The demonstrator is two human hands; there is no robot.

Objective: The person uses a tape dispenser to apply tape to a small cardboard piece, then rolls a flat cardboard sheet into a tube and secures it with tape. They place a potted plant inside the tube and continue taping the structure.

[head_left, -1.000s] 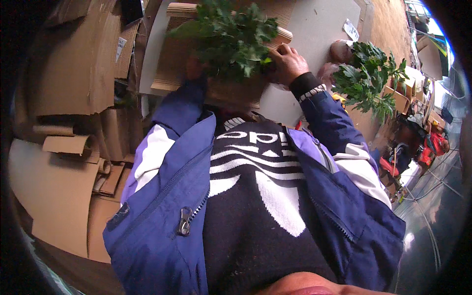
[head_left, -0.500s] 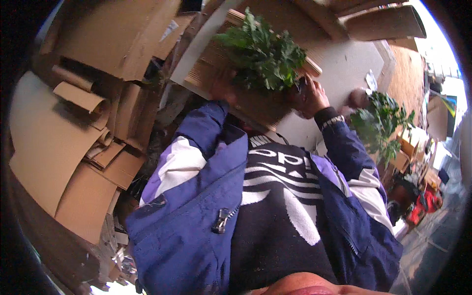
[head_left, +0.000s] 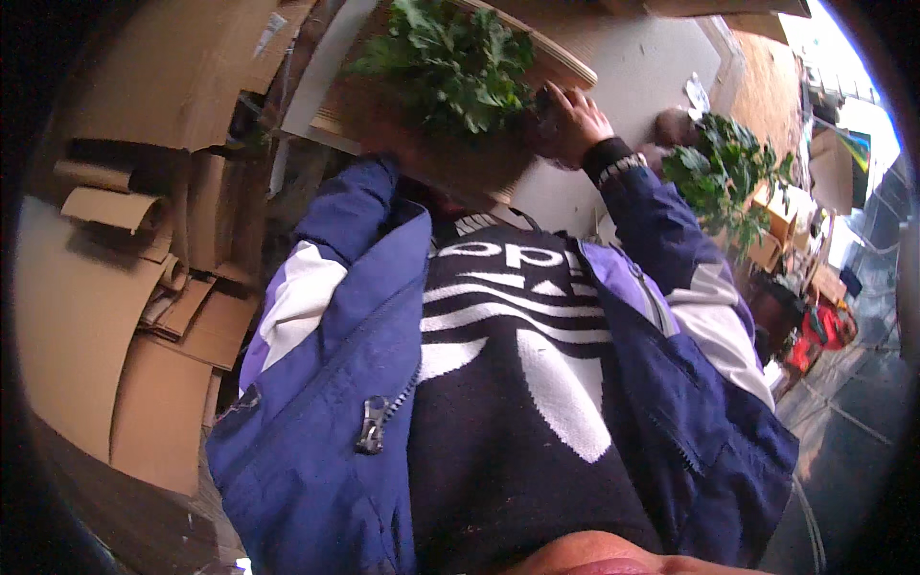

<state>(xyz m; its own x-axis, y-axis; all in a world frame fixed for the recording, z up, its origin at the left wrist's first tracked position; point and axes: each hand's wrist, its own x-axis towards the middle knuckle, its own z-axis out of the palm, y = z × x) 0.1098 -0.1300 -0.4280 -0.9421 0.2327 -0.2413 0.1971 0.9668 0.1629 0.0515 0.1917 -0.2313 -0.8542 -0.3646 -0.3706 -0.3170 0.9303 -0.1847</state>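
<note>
A bunch of leafy greens [head_left: 465, 67] lies over a tan corrugated board [head_left: 570, 59] at the top of the view. My right hand [head_left: 578, 126] is at the bunch's right end, its fingers curled around a dark, roundish part at the base of the leaves. My left hand [head_left: 381, 144] is by the bunch's lower left side, dim and blurred, and its fingers cannot be made out. To the right of my right forearm lies a second leafy bunch [head_left: 721, 172] with round, pinkish roots [head_left: 675, 126] at its upper end.
A pale grey tabletop [head_left: 637, 62] lies under the board. Large cardboard sheets [head_left: 81, 316] and a rolled piece of cardboard [head_left: 113, 208] are on the left. At the right stand small cardboard boxes [head_left: 776, 211] and a red object [head_left: 822, 328] on the floor.
The whole view has shifted, so the greens, board and both hands appear higher and further left. My right hand stays at the base of the bunch. My left hand is harder to see.
</note>
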